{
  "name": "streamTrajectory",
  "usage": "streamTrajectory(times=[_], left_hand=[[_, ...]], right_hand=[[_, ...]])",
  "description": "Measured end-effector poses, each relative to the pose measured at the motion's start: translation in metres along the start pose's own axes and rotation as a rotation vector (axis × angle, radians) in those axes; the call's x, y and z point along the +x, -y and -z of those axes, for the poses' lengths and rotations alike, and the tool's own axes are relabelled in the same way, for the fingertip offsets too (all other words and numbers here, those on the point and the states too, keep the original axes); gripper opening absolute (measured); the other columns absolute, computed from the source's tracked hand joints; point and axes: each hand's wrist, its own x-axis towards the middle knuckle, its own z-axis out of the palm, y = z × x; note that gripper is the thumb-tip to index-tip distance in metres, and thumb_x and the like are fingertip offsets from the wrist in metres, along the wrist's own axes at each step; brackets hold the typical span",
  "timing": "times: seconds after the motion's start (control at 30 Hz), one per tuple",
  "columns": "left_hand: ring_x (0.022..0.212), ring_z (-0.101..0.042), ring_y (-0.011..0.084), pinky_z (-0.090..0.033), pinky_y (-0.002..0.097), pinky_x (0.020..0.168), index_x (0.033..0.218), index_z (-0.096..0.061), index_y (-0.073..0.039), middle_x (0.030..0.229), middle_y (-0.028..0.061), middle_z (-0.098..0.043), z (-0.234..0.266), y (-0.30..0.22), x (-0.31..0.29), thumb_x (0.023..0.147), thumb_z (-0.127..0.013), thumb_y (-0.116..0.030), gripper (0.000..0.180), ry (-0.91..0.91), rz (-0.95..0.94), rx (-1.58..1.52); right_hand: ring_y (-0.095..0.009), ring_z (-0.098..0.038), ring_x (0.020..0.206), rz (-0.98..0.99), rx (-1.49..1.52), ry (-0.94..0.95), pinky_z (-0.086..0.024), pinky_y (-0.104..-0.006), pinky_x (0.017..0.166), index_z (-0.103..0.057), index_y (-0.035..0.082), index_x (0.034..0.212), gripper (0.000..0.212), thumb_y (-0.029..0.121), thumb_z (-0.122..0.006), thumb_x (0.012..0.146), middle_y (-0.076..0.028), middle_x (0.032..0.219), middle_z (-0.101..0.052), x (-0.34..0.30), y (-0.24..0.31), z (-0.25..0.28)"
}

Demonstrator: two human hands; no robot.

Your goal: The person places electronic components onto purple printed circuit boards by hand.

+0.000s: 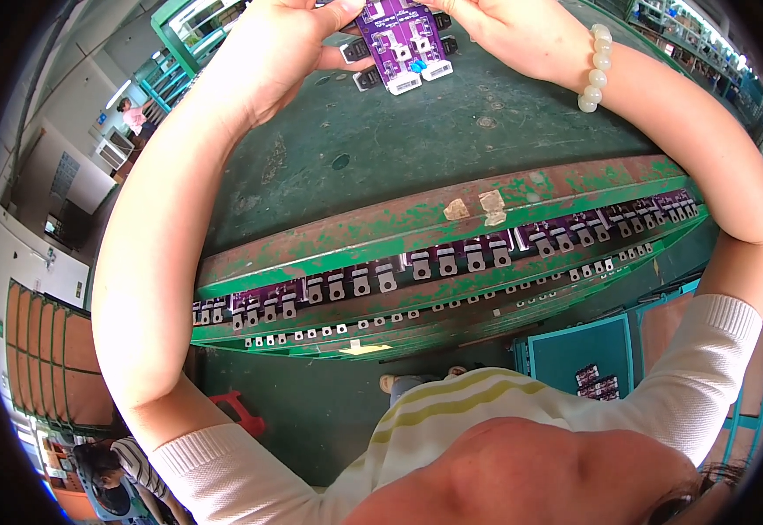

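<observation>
A purple circuit board is held up at the top edge of the view, over the green worktable. White connectors and a small blue part sit along its near end, and black parts stick out on both sides. My left hand grips its left side, with the thumb on its face. From the right, my right hand closes on the board's far right corner; its fingertips are partly cut off by the picture's edge. A bracelet of pale beads circles my right wrist.
Along the worktable's near edge runs a worn green rail. Below it, racks hold rows of purple boards with metal tabs. A blue-green tray with several boards stands lower right. A red stool and another person are at lower left.
</observation>
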Motion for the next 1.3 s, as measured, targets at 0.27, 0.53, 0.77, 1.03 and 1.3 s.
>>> streamTrajectory(times=[0.27,0.53,0.77,1.03,1.3], left_hand=[[0.104,-0.066,0.0165,-0.065,0.0316,0.078,0.131,-0.05,-0.008,0.123,0.0065,-0.06,-0.0046,-0.0138,-0.0056,0.106,-0.046,0.0,0.026,0.037,0.089,-0.113],[0.102,-0.066,0.0163,-0.064,0.0325,0.079,0.128,-0.051,-0.009,0.12,0.0057,-0.061,-0.0045,-0.0149,-0.007,0.106,-0.047,0.0,0.024,0.03,0.091,-0.137],[0.103,-0.066,0.0162,-0.064,0.0324,0.079,0.127,-0.051,-0.009,0.12,0.0054,-0.061,-0.002,-0.0132,-0.0063,0.106,-0.048,-0.002,0.023,0.062,0.089,-0.142],[0.103,-0.066,0.0165,-0.064,0.0331,0.08,0.127,-0.05,-0.009,0.122,0.006,-0.06,-0.0016,-0.0119,-0.0065,0.106,-0.047,-0.001,0.023,0.057,0.088,-0.138],[0.103,-0.066,0.0166,-0.064,0.0319,0.079,0.128,-0.049,-0.009,0.121,0.0064,-0.06,-0.0058,-0.0147,-0.0063,0.106,-0.045,-0.001,0.024,0.03,0.11,-0.113]], right_hand=[[-0.041,-0.062,0.086,-0.046,0.034,0.023,-0.051,-0.0458,0.079,-0.058,-0.002,0.094,0.021,0.016,-0.055,0.103,-0.022,0.088,-0.06,-0.0008,0.0009,-0.0024],[-0.041,-0.061,0.085,-0.007,0.066,0.006,-0.051,-0.0459,0.08,-0.057,-0.003,0.093,0.023,0.017,-0.053,0.104,-0.022,0.088,-0.06,-0.0011,-0.0018,-0.0059],[-0.041,-0.061,0.084,-0.052,0.074,0.015,-0.051,-0.0464,0.079,-0.057,-0.003,0.093,0.024,0.017,-0.052,0.104,-0.023,0.087,-0.06,-0.001,-0.0016,-0.006],[-0.043,-0.061,0.084,-0.062,0.064,0.007,-0.051,-0.0475,0.078,-0.057,-0.003,0.092,0.024,0.018,-0.053,0.104,-0.023,0.087,-0.06,0.0,-0.0018,-0.0065],[-0.043,-0.06,0.085,-0.021,0.086,-0.013,-0.05,-0.048,0.078,-0.056,-0.003,0.093,0.024,0.018,-0.052,0.104,-0.023,0.088,-0.06,-0.0028,-0.0055,-0.009]])
